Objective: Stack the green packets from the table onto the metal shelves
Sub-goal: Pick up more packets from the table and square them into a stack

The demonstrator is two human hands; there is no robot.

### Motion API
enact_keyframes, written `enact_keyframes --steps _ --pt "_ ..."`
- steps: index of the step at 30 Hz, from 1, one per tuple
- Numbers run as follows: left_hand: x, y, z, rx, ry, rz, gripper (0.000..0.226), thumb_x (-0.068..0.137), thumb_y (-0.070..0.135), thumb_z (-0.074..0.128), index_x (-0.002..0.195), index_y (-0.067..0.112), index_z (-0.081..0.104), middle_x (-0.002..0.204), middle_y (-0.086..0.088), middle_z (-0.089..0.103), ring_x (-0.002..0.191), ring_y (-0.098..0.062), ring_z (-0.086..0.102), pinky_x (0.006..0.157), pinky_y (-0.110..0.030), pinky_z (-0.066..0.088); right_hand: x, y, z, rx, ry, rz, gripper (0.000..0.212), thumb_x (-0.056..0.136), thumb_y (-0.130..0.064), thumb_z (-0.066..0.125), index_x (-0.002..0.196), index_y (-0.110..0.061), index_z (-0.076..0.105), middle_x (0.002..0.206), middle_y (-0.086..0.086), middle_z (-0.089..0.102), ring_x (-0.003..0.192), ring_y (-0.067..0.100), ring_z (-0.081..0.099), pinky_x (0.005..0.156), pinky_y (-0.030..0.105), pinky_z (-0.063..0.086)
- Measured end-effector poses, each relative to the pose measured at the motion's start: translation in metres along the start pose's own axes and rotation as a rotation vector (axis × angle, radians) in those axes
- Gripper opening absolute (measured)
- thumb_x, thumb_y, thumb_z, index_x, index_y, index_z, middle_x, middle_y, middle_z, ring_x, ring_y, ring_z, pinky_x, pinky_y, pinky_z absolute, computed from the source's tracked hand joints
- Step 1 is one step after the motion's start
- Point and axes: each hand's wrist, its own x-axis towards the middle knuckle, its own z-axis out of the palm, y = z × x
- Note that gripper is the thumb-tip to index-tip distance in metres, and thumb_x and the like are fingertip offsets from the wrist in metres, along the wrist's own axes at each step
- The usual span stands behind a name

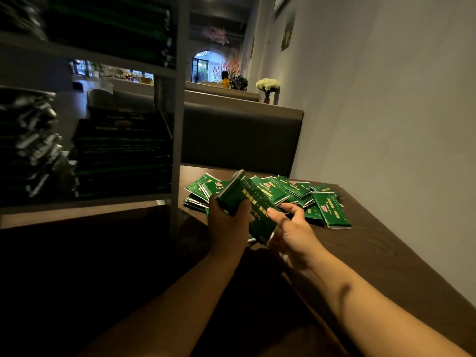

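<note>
A loose heap of green packets [296, 194] with gold and red print lies on the dark wooden table [373, 253]. Both hands hold a thick bundle of green packets [247, 204] tilted above the table's near left edge. My left hand [226, 225] grips the bundle from the left and below. My right hand [291, 228] clasps its right edge, thumb on top. The metal shelves [177, 140] stand to the left, with dark stacks of green packets [123, 161] on the middle level and more on the level above.
A grey padded bench back [242, 140] rises behind the table. A plain wall [386, 124] runs along the right side. A potted white flower [268, 86] stands on a far ledge, and a person in yellow [225, 81] sits far back.
</note>
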Motion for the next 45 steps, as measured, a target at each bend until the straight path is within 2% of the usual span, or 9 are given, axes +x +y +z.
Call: enact_keyframes --steps 5,8,11,14,17,20,29,39,45 --pt "-0.013 0.018 0.0 -0.096 -0.005 -0.071 0.032 0.089 0.007 0.058 0.109 0.027 0.043 0.097 0.01 0.054 0.087 -0.006 0.057 0.065 -0.019 0.048 -0.032 -0.015 0.009 -0.028 0.019 -0.014 0.047 0.094 -0.007 0.059 0.13 -0.018 0.031 0.107 0.018 0.05 0.087 0.028 0.062 0.063 0.035 0.057" --pt "-0.023 0.038 0.0 -0.182 0.005 -0.149 0.031 0.09 0.006 0.057 0.115 0.021 0.047 0.103 0.0 0.058 0.093 -0.014 0.058 0.067 -0.029 0.057 -0.052 -0.029 0.015 -0.059 0.09 -0.156 0.042 0.091 -0.009 0.063 0.117 -0.024 0.034 0.121 0.025 0.05 0.098 0.032 0.062 0.074 0.043 0.059" --pt "-0.032 0.061 0.002 -0.216 0.031 -0.199 0.035 0.089 0.015 0.06 0.123 0.015 0.051 0.114 -0.008 0.061 0.1 -0.021 0.06 0.054 -0.021 0.055 -0.072 -0.046 0.021 -0.154 0.095 -0.343 0.037 0.091 -0.012 0.065 0.105 -0.032 0.037 0.13 0.011 0.048 0.105 0.031 0.062 0.079 0.05 0.059" --pt "-0.041 0.095 -0.004 -0.245 -0.024 -0.239 0.022 0.091 0.021 0.059 0.113 0.016 0.058 0.109 -0.008 0.066 0.096 -0.019 0.065 0.06 -0.022 0.054 -0.091 -0.066 0.033 -0.269 0.081 -0.498 0.021 0.091 -0.026 0.065 0.095 -0.038 0.049 0.122 0.004 0.055 0.104 0.029 0.063 0.082 0.053 0.057" --pt "-0.047 0.134 -0.012 -0.291 -0.031 -0.256 0.013 0.09 0.021 0.058 0.094 0.011 0.064 0.093 -0.008 0.07 0.082 -0.015 0.067 0.061 -0.022 0.052 -0.103 -0.087 0.049 -0.176 0.038 -0.452 0.005 0.096 -0.02 0.058 0.096 -0.025 0.06 0.108 0.009 0.066 0.098 0.026 0.065 0.081 0.038 0.058" --pt "-0.046 0.17 -0.022 -0.362 0.062 -0.215 0.027 0.086 0.019 0.062 0.106 0.002 0.061 0.095 -0.012 0.069 0.076 -0.015 0.068 0.05 -0.019 0.051 -0.115 -0.108 0.069 -0.026 -0.124 -0.321 0.014 0.098 -0.011 0.052 0.104 -0.013 0.064 0.109 0.011 0.065 0.097 0.022 0.066 0.066 0.026 0.059" --pt "-0.032 0.276 -0.076 -0.351 0.177 -0.005 0.044 0.082 0.019 0.063 0.122 0.003 0.054 0.112 -0.017 0.066 0.096 -0.025 0.067 0.047 -0.02 0.05 -0.149 -0.173 0.156 0.033 -0.395 -0.288 0.022 0.098 -0.011 0.054 0.117 -0.018 0.061 0.116 0.009 0.061 0.097 0.021 0.063 0.059 0.022 0.054" --pt "-0.011 0.334 -0.131 -0.27 0.182 0.094 0.045 0.089 0.046 0.057 0.119 0.012 0.053 0.098 -0.007 0.062 0.065 -0.016 0.06 0.047 -0.026 0.051 -0.129 -0.234 0.268 -0.088 -0.491 -0.276 0.018 0.097 -0.007 0.05 0.109 -0.01 0.063 0.112 0.014 0.06 0.093 0.023 0.062 0.054 0.024 0.054" --pt "-0.015 0.321 -0.163 -0.053 0.204 0.172 0.007 0.092 0.018 0.05 0.09 0.012 0.054 0.077 -0.003 0.052 0.054 -0.011 0.046 0.057 -0.032 0.042 -0.086 -0.248 0.333 -0.123 -0.404 -0.353 0.015 0.097 -0.001 0.046 0.094 -0.008 0.058 0.113 0.015 0.057 0.088 0.022 0.059 0.052 0.024 0.051"
